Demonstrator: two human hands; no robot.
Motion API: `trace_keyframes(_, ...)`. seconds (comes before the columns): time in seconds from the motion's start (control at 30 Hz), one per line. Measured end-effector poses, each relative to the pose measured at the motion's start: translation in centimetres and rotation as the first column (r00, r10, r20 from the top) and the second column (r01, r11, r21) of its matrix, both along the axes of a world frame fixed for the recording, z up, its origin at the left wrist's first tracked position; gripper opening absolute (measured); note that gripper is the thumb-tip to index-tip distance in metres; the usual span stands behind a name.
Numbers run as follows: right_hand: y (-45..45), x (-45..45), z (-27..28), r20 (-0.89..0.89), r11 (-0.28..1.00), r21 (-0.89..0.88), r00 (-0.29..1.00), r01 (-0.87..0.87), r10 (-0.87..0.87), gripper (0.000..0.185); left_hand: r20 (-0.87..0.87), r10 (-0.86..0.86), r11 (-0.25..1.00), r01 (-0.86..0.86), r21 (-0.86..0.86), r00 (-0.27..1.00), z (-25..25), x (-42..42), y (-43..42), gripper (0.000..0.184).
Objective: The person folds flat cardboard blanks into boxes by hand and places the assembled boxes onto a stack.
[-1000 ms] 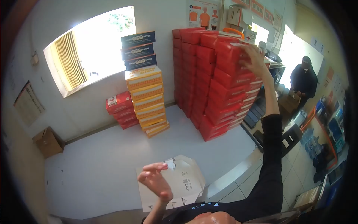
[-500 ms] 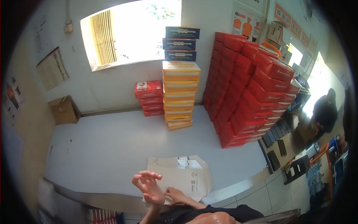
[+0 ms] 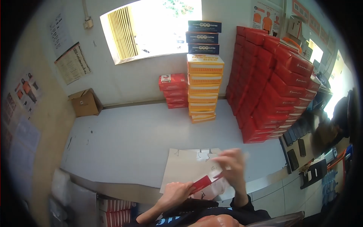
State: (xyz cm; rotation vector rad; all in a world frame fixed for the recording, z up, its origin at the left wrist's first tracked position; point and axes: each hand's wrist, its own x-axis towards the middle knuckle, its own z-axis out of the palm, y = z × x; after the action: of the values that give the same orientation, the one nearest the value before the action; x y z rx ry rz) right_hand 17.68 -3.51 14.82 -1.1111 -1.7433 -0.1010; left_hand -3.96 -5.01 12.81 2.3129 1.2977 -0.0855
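Note:
A flat off-white piece of printed paper or card (image 3: 182,162) lies at the table's front edge, a whitish cut-out or fold along its far side; whether it is a bag or a flattened box I cannot tell. My left hand (image 3: 176,193) is closed on the near end of a flat red-and-white piece (image 3: 201,184), held slanting over the pale one. To the right, my right hand (image 3: 231,166) is raised above the pale piece, its fingers bent and smeared by motion near the far end of the red-and-white piece. Whether it grips anything does not show.
Red boxes (image 3: 261,87) rise in a tall stack at the back right. Beside them stand yellow boxes (image 3: 205,79) topped by dark blue boxes (image 3: 203,38), and a short red stack (image 3: 173,90). A brown carton (image 3: 86,104) sits back left. Another person (image 3: 342,117) is far right.
My left hand has come down from its raised, open pose and now holds the red-and-white piece. My right hand has lifted and moved right. The view has shifted left.

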Motion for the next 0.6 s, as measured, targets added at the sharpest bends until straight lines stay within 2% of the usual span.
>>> trace_keyframes(0.03,-1.8,0.9,0.3,-0.212,0.998,-0.058,0.976,0.036,-0.047,0.009,0.160,0.033,0.999,-0.039,0.035,0.987,-0.3,-1.1,-0.2,0.024)
trace_keyframes(0.07,-3.2,1.8,0.1,-0.408,0.990,-0.126,0.907,0.059,-0.106,0.009,0.163,0.037,0.999,-0.042,0.029,0.986,-0.3,-2.0,0.0,0.024)
trace_keyframes(0.1,-3.2,2.3,0.0,-0.483,0.960,-0.239,0.875,-0.149,0.016,0.021,0.384,0.098,0.988,-0.042,-0.152,0.918,-0.3,-2.7,0.2,0.026)
trace_keyframes(0.13,-2.7,1.8,-0.2,-0.478,0.956,-0.251,0.878,-0.153,0.015,0.021,0.569,0.196,0.946,-0.001,-0.325,0.799,-0.4,-3.0,0.4,0.027)
trace_keyframes(0.17,-1.9,0.8,-0.7,-0.419,0.843,-0.428,0.898,-0.326,0.134,0.028,0.638,0.165,0.913,0.129,-0.387,0.752,-0.6,-3.1,0.5,0.029)
trace_keyframes(0.2,-1.3,0.2,-1.2,-0.386,0.669,-0.588,0.884,-0.455,0.263,0.036,0.637,0.176,0.908,0.125,-0.399,0.750,-0.6,-3.2,0.3,0.029)
trace_keyframes(0.23,-0.7,0.6,-1.3,-0.352,0.513,-0.583,0.765,-0.629,0.539,0.048,0.655,0.181,0.865,0.198,-0.461,0.734,-0.5,-3.2,0.3,0.030)
trace_keyframes(0.3,-1.0,0.4,1.4,-0.340,0.508,-0.615,0.784,-0.603,0.519,0.049,0.703,0.154,0.759,0.373,-0.534,0.695,0.7,-3.6,0.8,0.034)
trace_keyframes(0.33,-1.1,0.0,2.5,-0.342,0.502,-0.642,0.802,-0.580,0.490,0.051,0.698,0.169,0.751,0.368,-0.549,0.696,0.9,-3.8,0.9,0.034)
trace_keyframes(0.37,0.2,-0.3,2.1,-0.072,0.709,-0.508,0.844,-0.490,0.532,0.051,0.683,0.173,0.711,0.390,-0.585,0.710,1.1,-4.1,0.8,0.035)
trace_keyframes(0.4,1.1,-0.2,1.3,-0.094,0.699,-0.514,0.842,-0.498,0.531,0.051,0.666,0.174,0.670,0.409,-0.620,0.725,1.6,-4.4,0.9,0.036)
trace_keyframes(0.47,2.5,0.4,0.5,-0.195,0.401,-0.493,0.547,-0.772,0.814,0.051,0.639,0.144,0.675,0.397,-0.621,0.756,2.6,-4.7,0.9,0.039)
trace_keyframes(0.5,1.9,0.3,2.4,-0.303,0.280,-0.608,0.543,-0.743,0.783,0.045,0.709,0.110,0.711,0.444,-0.546,0.697,2.3,-4.8,0.7,0.040)
trace_keyframes(0.53,1.7,0.2,3.6,-0.299,0.277,-0.613,0.542,-0.740,0.786,0.045,0.772,0.074,0.741,0.483,-0.466,0.632,2.5,-4.7,0.6,0.041)
trace_keyframes(0.57,1.6,0.0,4.6,-0.304,0.261,-0.593,0.512,-0.762,0.804,0.039,0.699,0.112,0.662,0.472,-0.582,0.706,3.2,-4.8,0.8,0.041)
trace_keyframes(0.6,1.4,-0.2,5.4,-0.312,0.244,-0.569,0.480,-0.785,0.820,0.033,0.697,0.118,0.660,0.469,-0.587,0.707,3.6,-4.9,0.9,0.041)
